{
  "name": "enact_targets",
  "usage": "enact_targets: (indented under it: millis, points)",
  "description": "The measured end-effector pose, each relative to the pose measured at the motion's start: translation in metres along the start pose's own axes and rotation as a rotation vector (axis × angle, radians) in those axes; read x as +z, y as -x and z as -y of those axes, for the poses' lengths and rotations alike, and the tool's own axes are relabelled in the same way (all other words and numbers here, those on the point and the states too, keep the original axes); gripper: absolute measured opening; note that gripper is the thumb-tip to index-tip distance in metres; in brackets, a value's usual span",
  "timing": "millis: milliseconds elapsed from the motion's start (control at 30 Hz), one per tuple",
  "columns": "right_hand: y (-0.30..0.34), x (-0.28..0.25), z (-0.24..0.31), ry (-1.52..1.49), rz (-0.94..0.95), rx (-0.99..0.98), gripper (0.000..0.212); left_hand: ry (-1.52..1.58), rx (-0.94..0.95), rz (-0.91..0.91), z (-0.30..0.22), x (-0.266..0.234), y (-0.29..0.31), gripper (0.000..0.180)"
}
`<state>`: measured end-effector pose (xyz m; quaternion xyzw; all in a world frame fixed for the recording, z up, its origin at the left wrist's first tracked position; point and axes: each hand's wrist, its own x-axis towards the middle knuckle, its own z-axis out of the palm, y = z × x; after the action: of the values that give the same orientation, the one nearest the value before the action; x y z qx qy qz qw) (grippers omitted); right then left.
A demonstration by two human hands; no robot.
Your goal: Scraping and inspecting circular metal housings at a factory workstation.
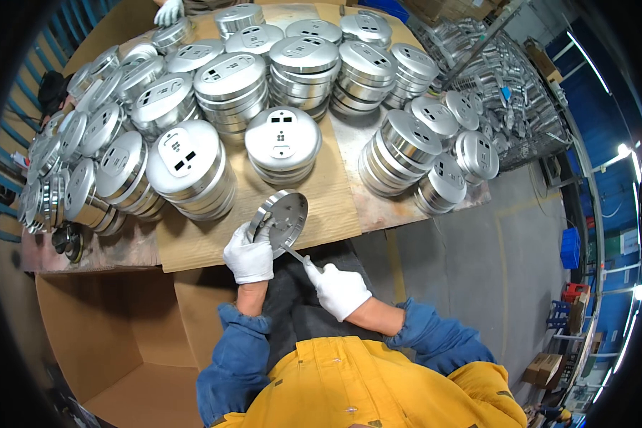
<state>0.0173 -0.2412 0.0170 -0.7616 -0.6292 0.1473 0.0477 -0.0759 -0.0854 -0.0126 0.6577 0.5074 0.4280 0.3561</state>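
Observation:
In my white-gloved left hand (250, 255) I grip a round, shallow metal cover (291, 217) by its rim. It is tilted on edge with its hollow inner face turned toward my right hand. My gloved right hand (339, 292) is closed around a thin, flat metal tool (293, 252); its exact kind I cannot make out. The tool's tip meets the lower edge of the cover, near the rim. Just beyond my hands stands a stack of similar silver covers (283, 139), top faces up with small square cutouts.
Many more stacks of covers (185, 158) fill the cardboard-topped table (321, 207). An open cardboard box (107, 321) sits below the table at left. A wire basket (528, 153) heaped with metal parts stands at right. Across the table, another person's gloved hand (170, 13) rests by the covers.

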Motion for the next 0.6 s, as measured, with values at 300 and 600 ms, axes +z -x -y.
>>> enact_targets:
  millis: [300, 600]
  points:
    - [0.0, 0.033, -0.016, -0.07, -0.136, 0.023, 0.051, -0.002, -0.057, -0.02, 0.027, 0.003, -0.001, 0.018]
    - [0.0, -0.001, -0.013, -0.11, -0.026, 0.044, 0.055, -0.092, -0.036, -0.043, 0.027, -0.005, 0.001, 0.023]
